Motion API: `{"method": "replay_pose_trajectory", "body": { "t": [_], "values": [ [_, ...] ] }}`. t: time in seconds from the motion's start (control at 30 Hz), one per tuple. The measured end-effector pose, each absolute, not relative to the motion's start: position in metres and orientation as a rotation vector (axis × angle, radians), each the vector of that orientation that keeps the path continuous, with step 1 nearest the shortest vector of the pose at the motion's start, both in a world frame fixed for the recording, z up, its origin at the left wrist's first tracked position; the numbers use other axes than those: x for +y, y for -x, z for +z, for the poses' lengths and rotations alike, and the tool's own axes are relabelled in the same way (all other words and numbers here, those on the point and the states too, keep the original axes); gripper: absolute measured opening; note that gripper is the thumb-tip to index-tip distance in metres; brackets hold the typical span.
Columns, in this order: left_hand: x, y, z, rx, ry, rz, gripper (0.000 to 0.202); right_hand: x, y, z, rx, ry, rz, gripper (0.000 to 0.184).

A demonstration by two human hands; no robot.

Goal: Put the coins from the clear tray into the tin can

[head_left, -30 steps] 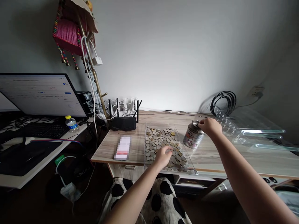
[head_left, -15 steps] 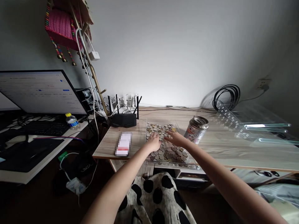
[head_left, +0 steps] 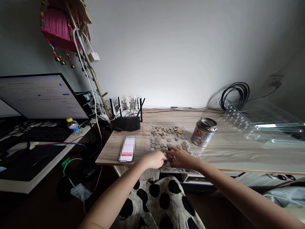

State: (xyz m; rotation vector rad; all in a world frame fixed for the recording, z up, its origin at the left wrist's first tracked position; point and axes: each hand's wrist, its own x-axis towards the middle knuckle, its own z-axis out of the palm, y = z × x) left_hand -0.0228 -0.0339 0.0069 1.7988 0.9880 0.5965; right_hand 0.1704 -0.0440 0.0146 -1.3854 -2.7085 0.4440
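Many loose coins (head_left: pixel 157 136) lie spread over a clear acrylic tray (head_left: pixel 151 127) at the desk's front edge. My left hand (head_left: pixel 156 159) is over the tray's near left part, its fingers pointing right and down among the coins. Beside it, my right hand (head_left: pixel 182 158) has its fingers stretched apart on the coins, tips pointing left. The fingertips of both hands are close together, and neither hand is seen lifting a coin. Coins under the palms are hidden. A round printed can (head_left: pixel 204 133) with a silver slotted lid stands upright, right of the tray.
Left of the tray lies a phone (head_left: pixel 127 149), its screen blurred out. Behind it stands a black router (head_left: pixel 127 123) with antennas. Clear acrylic panels (head_left: pixel 274 127) and a coiled black cable (head_left: pixel 234 95) are at the right. A monitor (head_left: pixel 43 97) and a small bottle (head_left: pixel 73 126) stand on the left desk.
Both hands have moved toward me over the tray, from its middle to its near edge. Coins at the middle and back now show uncovered and more scattered. The view has shifted slightly.
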Motion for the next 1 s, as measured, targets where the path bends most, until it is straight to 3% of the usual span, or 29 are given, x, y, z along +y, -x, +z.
{"method": "replay_pose_trajectory", "body": {
  "t": [0.37, 0.57, 0.7, 0.87, 1.0],
  "values": [
    [-0.033, 0.015, 0.022, 1.163, -2.316, 0.318, 0.044, -0.033, -0.136, 0.028, -2.658, 1.585, 0.554, 0.063],
    [-0.023, 0.011, 0.029, 1.227, -2.342, 0.068, 0.038, -0.043, -0.133, 0.035, -2.686, 1.589, 0.579, 0.027],
    [-0.024, 0.011, 0.032, 1.210, -2.383, -0.065, 0.039, -0.050, -0.128, 0.036, -2.709, 1.461, 0.493, 0.019],
    [-0.025, 0.013, 0.030, 1.194, -2.342, -0.089, 0.027, -0.047, -0.128, 0.036, -2.736, 1.551, 0.474, 0.019],
    [-0.025, 0.012, 0.033, 1.213, -2.379, 0.014, 0.044, -0.045, -0.130, 0.033, -2.724, 1.550, 0.476, 0.025]
  ]
}}
